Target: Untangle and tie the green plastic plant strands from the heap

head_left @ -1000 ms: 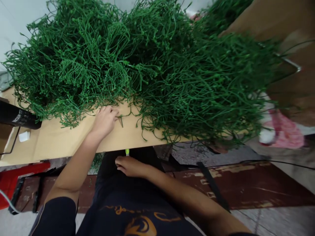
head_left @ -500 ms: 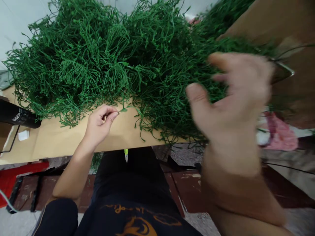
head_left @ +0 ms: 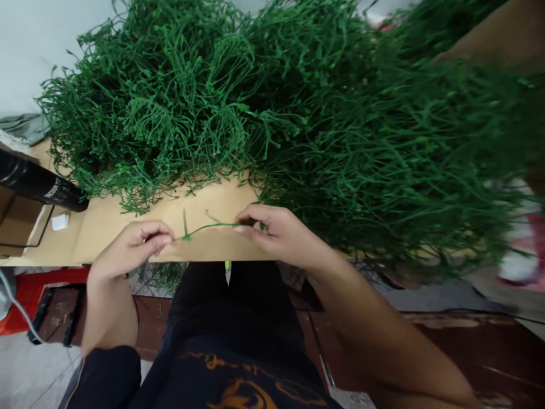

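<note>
A thin green plastic stem [head_left: 212, 225] stretches sideways between my two hands, above the front strip of the cardboard-covered table [head_left: 204, 247]. My left hand [head_left: 134, 245] pinches its left end, close to a small piece that sticks up from it. The right end is pinched between thumb and fingers of my right hand [head_left: 272, 232]. Just beyond both hands rises a big heap of green artificial stems [head_left: 179, 102], thin and branching, with small tips. More of these stems [head_left: 404, 159] spread across the right side, blurred toward the edge.
A black bottle [head_left: 46, 184] lies at the table's left, with a small white piece [head_left: 60, 222] near it. Brown cardboard [head_left: 502, 34] stands at the far right. Below it is a pink and white bundle [head_left: 522, 258]. A red item [head_left: 29, 298] shows under the table's left.
My right hand, raised and open over the stems at right before, has come down left and now pinches the stem. My left hand has moved left and lower. The view has shifted slightly.
</note>
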